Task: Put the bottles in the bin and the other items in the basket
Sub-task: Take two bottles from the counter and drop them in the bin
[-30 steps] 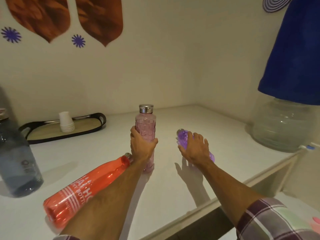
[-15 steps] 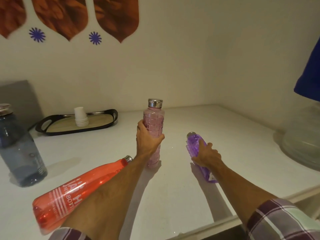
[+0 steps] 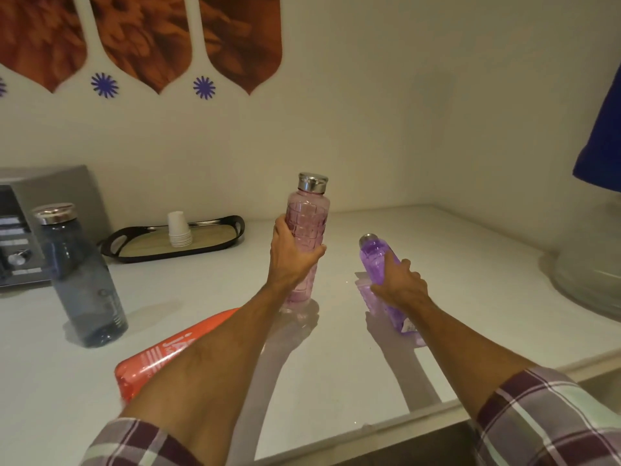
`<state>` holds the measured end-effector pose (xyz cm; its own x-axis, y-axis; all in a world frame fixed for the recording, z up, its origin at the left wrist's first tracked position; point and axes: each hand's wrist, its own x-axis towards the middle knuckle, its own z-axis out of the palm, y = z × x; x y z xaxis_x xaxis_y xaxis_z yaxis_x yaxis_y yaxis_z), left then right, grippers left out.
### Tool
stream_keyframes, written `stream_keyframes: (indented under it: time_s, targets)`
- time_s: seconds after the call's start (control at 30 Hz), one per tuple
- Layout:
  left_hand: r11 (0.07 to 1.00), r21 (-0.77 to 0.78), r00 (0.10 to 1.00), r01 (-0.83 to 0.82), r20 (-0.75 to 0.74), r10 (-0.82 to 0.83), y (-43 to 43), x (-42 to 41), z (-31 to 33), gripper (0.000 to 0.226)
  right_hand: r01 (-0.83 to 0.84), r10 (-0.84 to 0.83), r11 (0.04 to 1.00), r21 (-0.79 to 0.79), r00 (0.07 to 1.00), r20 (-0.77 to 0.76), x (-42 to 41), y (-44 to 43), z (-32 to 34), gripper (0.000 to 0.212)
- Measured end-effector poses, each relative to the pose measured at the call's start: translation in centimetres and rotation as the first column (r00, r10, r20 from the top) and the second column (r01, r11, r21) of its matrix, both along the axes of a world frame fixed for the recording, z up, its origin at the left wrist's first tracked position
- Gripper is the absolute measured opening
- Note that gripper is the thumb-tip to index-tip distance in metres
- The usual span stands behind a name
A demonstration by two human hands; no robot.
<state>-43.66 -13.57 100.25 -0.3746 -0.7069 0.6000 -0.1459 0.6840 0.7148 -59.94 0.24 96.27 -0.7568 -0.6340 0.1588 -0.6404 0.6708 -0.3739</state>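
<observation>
1. The left hand point(image 3: 291, 253) is wrapping its fingers point(image 3: 316, 253) around the middle of the pink bottle point(image 3: 306, 237), which is standing upright near the middle of the white worktop point(image 3: 336, 364).
2. The right hand point(image 3: 400, 286) is gripping the purple bottle point(image 3: 378, 260), fingers curled over its body; the bottle is tilting, cap toward the back wall, and its base seems to be touching the worktop, though the forearm is hiding that end.
3. The red bottle point(image 3: 161, 358) is lying on its side toward the front edge, partly under the left forearm.
4. The dark blue bottle point(image 3: 80, 280) is standing near the left edge.
5. A black tray point(image 3: 232, 237) holding stacked paper cups point(image 3: 178, 228) is sitting along the back edge.
</observation>
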Motion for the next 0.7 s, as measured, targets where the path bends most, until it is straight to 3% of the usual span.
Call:
stream_keyframes:
  time_s: [0.27,0.4,0.7]
  targets:
    - [1.000,-0.018,1.000,-0.001,-0.007,0.001,1.2,6.8,2.9,0.089,0.022,-0.007,0.982,-0.190,0.997,0.080,6.4,0.7,2.4,0.089]
    - [1.000,-0.012,1.000,-0.025,0.017,0.025,1.6,9.9,4.1,0.090,-0.040,0.086,0.942,-0.333,0.989,0.124,10.1,0.9,4.0,0.087]
    - [0.975,0.170,0.988,-0.146,-0.021,0.152,5.2,16.5,6.1,0.088,-0.243,0.296,0.855,-0.458,0.954,0.046,17.4,1.5,7.1,0.082]
